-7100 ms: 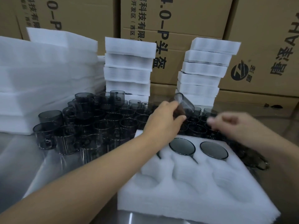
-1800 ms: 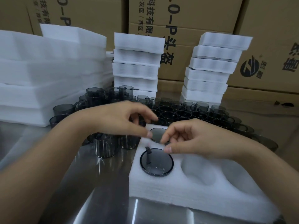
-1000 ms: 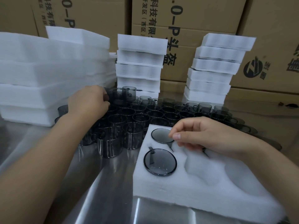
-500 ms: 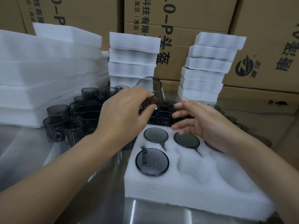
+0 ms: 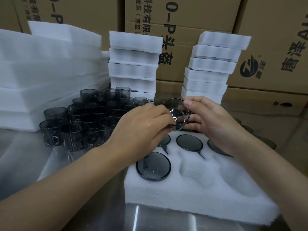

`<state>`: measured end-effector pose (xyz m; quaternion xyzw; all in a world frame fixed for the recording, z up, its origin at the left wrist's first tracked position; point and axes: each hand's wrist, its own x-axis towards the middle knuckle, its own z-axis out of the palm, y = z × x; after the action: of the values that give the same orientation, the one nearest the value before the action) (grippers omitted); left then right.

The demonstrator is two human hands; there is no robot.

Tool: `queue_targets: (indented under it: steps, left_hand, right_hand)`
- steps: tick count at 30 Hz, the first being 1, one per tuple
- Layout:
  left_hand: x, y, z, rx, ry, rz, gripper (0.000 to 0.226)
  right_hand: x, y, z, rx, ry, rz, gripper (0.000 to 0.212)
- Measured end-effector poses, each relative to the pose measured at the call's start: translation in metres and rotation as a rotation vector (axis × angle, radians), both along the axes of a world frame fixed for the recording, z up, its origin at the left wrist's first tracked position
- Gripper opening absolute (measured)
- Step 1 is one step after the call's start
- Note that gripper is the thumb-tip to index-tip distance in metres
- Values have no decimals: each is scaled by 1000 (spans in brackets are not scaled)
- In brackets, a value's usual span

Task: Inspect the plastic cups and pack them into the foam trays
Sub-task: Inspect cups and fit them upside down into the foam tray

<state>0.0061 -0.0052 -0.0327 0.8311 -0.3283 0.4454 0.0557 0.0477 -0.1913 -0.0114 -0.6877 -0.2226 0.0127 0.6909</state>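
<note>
A smoky grey transparent plastic cup (image 5: 179, 114) is held tilted above the back of the white foam tray (image 5: 196, 194). My left hand (image 5: 143, 127) grips its near side, my right hand (image 5: 210, 120) pinches its far rim and side. In the tray's pockets sit several cups upside down: one front left (image 5: 153, 168), one middle back (image 5: 189, 142), one back right (image 5: 215, 147) partly under my right wrist, one back left mostly hidden by my left hand. Two front pockets (image 5: 196, 175) are bare.
A crowd of loose grey cups (image 5: 80, 124) stands left and behind the tray on the steel table (image 5: 50, 164). Stacks of foam trays rise at left (image 5: 41, 72), centre (image 5: 133, 64) and right (image 5: 211, 67). Cardboard boxes (image 5: 275, 39) wall the back.
My left hand lifted a cup from the pile and brought it lower over the tray. My right hand rose from the tray and now grips the same cup.
</note>
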Motion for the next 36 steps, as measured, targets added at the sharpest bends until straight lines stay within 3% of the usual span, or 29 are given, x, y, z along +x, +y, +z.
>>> queue_targets:
  steps: [10, 14, 18, 22, 36]
  left_hand:
    - [5, 0, -8, -193, 35, 1, 13]
    - [5, 0, -9, -262, 71, 1, 26]
    - [3, -1, -8, -338, 112, -4, 62]
    - [2, -1, -8, -347, 161, 58, 85]
    - [-1, -1, -7, -309, 217, 95, 88]
  right_hand:
    - [3, -3, -2, -40, -54, -26, 38]
    - [4, -5, -2, -83, -90, -3, 32]
    - [4, -7, -2, -135, -101, 27, 20]
    - [7, -8, -3, -146, -93, 21, 23]
    - [4, -9, -1, -107, -127, 67, 26]
